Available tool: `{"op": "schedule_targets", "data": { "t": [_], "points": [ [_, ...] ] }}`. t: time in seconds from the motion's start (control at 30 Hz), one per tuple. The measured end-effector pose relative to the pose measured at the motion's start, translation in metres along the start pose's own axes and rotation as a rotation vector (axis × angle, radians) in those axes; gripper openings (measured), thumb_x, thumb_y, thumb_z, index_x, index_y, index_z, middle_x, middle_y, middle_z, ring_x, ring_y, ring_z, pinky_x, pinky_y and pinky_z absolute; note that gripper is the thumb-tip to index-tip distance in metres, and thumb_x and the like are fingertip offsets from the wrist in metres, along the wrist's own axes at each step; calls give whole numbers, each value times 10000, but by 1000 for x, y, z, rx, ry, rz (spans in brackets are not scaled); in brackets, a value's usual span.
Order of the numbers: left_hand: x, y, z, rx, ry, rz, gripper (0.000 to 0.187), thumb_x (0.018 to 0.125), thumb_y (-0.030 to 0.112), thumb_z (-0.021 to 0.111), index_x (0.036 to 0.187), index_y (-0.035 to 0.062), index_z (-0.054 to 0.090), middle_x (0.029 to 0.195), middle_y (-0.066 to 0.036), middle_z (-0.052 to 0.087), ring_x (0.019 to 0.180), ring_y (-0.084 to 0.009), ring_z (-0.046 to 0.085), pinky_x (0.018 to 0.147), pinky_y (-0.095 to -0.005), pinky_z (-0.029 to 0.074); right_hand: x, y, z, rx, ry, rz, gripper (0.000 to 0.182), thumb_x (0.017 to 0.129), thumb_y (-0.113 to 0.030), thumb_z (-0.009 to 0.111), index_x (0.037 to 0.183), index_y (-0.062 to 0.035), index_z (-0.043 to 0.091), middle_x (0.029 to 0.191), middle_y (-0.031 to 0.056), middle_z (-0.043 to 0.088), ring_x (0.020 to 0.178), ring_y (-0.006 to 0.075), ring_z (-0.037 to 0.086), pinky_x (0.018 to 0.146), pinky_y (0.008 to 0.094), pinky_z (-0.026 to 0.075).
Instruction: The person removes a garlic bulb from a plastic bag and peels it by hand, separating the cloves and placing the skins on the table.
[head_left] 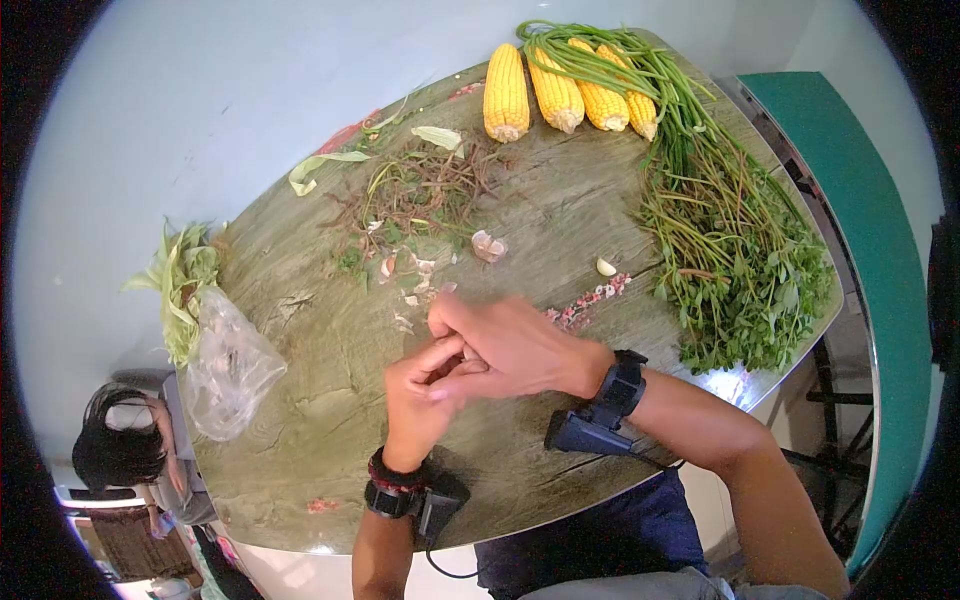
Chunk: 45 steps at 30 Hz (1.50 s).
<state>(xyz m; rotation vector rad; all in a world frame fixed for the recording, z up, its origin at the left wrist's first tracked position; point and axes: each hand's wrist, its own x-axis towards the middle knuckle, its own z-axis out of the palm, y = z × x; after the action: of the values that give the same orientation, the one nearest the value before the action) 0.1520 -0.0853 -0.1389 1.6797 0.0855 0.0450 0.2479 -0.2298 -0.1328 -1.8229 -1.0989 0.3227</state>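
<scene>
Near the middle of the table, my left hand and my right hand meet with fingers bent and pressed together. What they pinch, if anything, is hidden among the fingers. Scattered garlic skins lie just beyond the fingertips. A partly broken garlic bulb rests farther back, and one peeled garlic clove sits apart to the right. Both wrists wear black strapped devices with cables.
Several corn cobs lie at the back under long green stalks. Leafy herbs cover the right side. Stem scraps are piled at the back centre. Corn husks and a plastic bag lie left; a person is beyond.
</scene>
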Motion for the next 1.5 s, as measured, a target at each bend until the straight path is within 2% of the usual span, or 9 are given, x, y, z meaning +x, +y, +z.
{"op": "schedule_targets", "data": {
  "t": [0.07,0.17,0.33,0.43,0.57,0.67,0.77,0.87,1.5],
  "points": [
    [0,3,-4,54,-12,-63,356,810,-130,544,1139,-31,637,941,-26,618,774,-95,572,709,-219,471,-1,-1,1,-72,59,17,537,773,-511,700,952,-74,446,641,137,568,596,360,593,501,418,433],
    [3,-3,0,-80,28,59,374,827,-119,538,1173,-19,636,923,-29,625,759,-87,571,650,-209,469,-3,1,3,-242,167,10,496,778,-517,677,869,-70,482,642,126,571,588,357,588,494,431,428],
    [4,-7,-7,-40,-18,17,262,877,-57,536,1105,-21,660,921,-23,624,697,-63,555,521,-180,418,-2,11,11,-322,211,-72,413,773,-461,649,734,-71,517,662,110,566,587,352,581,495,444,418],
    [4,-6,-10,-85,-43,-56,238,896,-30,532,1092,-15,666,921,-18,624,633,-38,524,474,-176,384,-1,11,10,-344,181,-78,461,787,-514,634,754,-59,570,656,121,623,594,339,634,515,433,467],
    [4,-6,-11,-108,-46,-68,226,905,-12,538,1090,-14,667,930,-13,624,553,-8,468,437,-177,342,0,10,11,-299,164,-69,398,778,-449,634,766,-60,553,662,128,605,606,348,620,528,439,460],
    [4,2,-10,-70,-25,-114,217,900,-23,551,1086,-30,663,932,-22,622,635,-38,520,519,-187,402,0,9,11,-260,156,-27,343,767,-394,624,758,-69,517,665,124,571,605,365,587,515,452,433],
    [6,-5,-7,-18,11,5,220,887,-39,567,1087,-36,659,929,-31,620,758,-79,558,652,-214,446,0,7,10,-275,168,-20,335,764,-390,627,769,-74,516,648,133,575,606,366,590,518,451,439],
    [6,-3,-6,-51,10,1,218,884,-34,588,1090,-35,658,922,-40,620,853,-108,564,752,-240,449,0,8,11,-282,205,-52,328,764,-385,629,778,-78,514,638,135,575,605,365,590,517,452,440],
    [9,-5,-9,105,10,135,136,865,-1,634,988,-42,678,857,-46,632,801,-117,566,714,-252,450,0,10,15,-257,222,-95,301,783,-351,628,814,-73,518,650,146,572,604,377,588,513,440,443]
  ]
}}
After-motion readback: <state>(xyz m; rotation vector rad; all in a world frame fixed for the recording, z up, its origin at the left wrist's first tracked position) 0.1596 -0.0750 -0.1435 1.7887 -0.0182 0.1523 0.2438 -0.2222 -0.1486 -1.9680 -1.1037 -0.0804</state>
